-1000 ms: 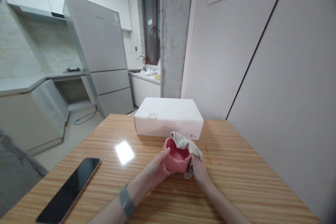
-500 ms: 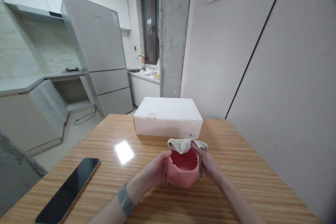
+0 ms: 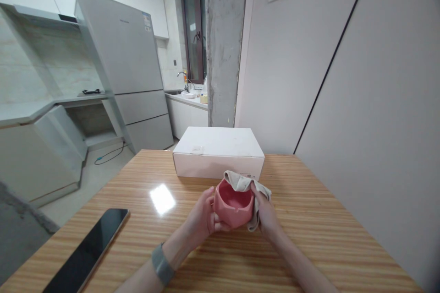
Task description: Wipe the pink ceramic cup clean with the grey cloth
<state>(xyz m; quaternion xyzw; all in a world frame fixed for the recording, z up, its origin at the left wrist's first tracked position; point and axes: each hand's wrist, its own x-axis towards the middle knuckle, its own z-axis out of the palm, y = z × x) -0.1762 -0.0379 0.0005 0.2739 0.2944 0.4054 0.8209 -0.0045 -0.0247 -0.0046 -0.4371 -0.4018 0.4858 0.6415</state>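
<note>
My left hand (image 3: 203, 214) grips a pink ashtray (image 3: 233, 215) from its left side, fingers curled under it and thumb near the rim. The ashtray has faceted walls and small notches in its rim; its opening tilts toward me, and it is held above the table. A beige cloth (image 3: 257, 210) drapes over the far and right parts of the rim. My right hand (image 3: 267, 214) is closed on this cloth and presses it against the ashtray's right side. Some of the right fingers are hidden behind the cloth.
A closed white box (image 3: 218, 165) lies on the wood-grain table (image 3: 302, 238) just beyond the ashtray. On the left of the table rests a black phone (image 3: 87, 252). A white wall (image 3: 360, 100) runs along the right; a fridge (image 3: 120, 55) stands farther back.
The ashtray has turned in my hands, shifting its rim notch rightward, and has moved slightly up and left. My right hand and the cloth have slid along with it.
</note>
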